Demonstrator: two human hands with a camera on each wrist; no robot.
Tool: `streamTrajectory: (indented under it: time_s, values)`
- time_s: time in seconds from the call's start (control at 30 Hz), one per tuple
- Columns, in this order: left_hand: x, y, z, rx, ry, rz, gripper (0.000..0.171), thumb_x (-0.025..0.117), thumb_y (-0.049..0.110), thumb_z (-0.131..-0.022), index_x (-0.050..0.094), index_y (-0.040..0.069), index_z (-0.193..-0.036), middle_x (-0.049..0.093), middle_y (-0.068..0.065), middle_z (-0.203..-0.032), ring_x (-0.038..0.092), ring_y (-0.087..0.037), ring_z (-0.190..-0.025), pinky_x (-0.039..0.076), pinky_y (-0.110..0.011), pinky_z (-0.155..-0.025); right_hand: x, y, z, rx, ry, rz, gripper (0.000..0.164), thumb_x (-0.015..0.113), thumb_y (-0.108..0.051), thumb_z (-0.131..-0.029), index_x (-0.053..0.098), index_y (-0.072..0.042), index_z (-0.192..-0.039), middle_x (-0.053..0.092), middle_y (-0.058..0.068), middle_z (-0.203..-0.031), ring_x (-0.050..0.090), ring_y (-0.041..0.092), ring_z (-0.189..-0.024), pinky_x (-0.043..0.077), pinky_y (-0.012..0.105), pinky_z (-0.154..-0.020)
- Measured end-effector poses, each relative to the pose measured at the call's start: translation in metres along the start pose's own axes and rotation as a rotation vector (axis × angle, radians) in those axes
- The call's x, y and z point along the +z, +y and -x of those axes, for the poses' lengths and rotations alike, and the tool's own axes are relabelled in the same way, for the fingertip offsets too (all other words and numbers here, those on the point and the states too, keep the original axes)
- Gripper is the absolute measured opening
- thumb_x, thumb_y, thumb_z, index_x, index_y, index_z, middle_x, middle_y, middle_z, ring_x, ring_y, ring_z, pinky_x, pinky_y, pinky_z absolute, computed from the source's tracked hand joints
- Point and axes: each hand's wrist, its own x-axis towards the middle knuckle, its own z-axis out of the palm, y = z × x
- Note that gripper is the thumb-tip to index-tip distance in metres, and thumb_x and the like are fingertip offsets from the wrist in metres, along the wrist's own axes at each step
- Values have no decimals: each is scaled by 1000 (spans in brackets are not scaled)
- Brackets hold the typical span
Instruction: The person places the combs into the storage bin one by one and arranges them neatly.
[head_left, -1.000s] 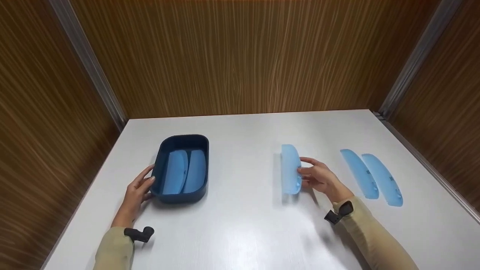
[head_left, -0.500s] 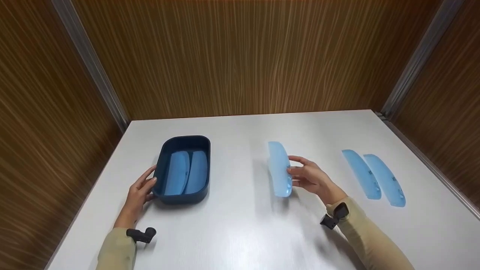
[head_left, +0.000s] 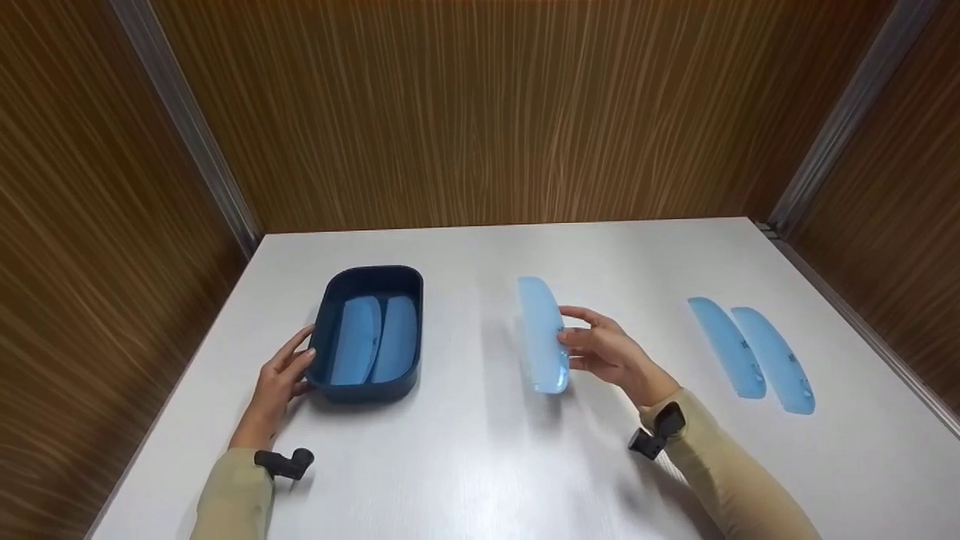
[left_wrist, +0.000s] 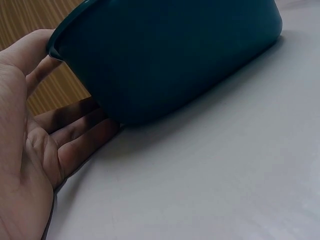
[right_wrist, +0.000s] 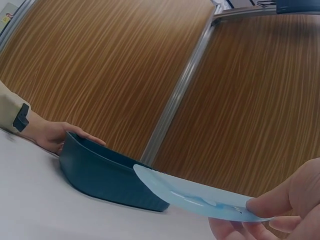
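Observation:
My right hand (head_left: pixel 604 351) pinches a light-blue translucent crescent-shaped plastic piece (head_left: pixel 541 337) by its curved edge, holding it up over the white table. In the right wrist view the thumb lies on top of this thin piece (right_wrist: pixel 195 196), with fingers beneath. A dark blue rounded box (head_left: pixel 403 388) stands at the left, and two similar blue pieces (head_left: pixel 355 341) lie side by side inside it. My left hand (head_left: pixel 277 379) touches the box's left side with relaxed fingers. The left wrist view shows its thumb at the rim and several fingertips low against the wall.
Two more blue crescent pieces (head_left: pixel 726 346) with small dark marks lie flat at the right. Wood-patterned panels (head_left: pixel 480 112) with metal corner posts (head_left: pixel 202 127) enclose the white table (head_left: pixel 450 465) at the back and both sides.
My right hand has carried the blue crescent piece leftward toward the box and tilted it slightly. The left hand keeps its place at the box.

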Motion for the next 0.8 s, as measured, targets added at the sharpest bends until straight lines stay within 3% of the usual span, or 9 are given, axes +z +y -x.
streamTrajectory:
  time_s: [0.2, 0.8]
  values:
    - [5, 6, 0, -10, -16, 12, 54, 54, 35, -94, 36, 25, -144, 48, -20, -130, 50, -31, -116, 49, -30, -81, 8, 0, -1, -4, -1, -11, 63, 62, 3, -85, 34, -10, -139, 57, 12, -109, 58, 22, -84, 50, 34, -68]
    - [2, -5, 0, -14, 10, -2, 54, 56, 40, -92, 39, 29, -142, 51, -17, -128, 52, -27, -114, 49, -29, -81, 35, 14, -14, 3, -37, 0, 59, 62, 4, -84, 38, -10, -136, 58, 12, -103, 59, 23, -82, 51, 34, -64]
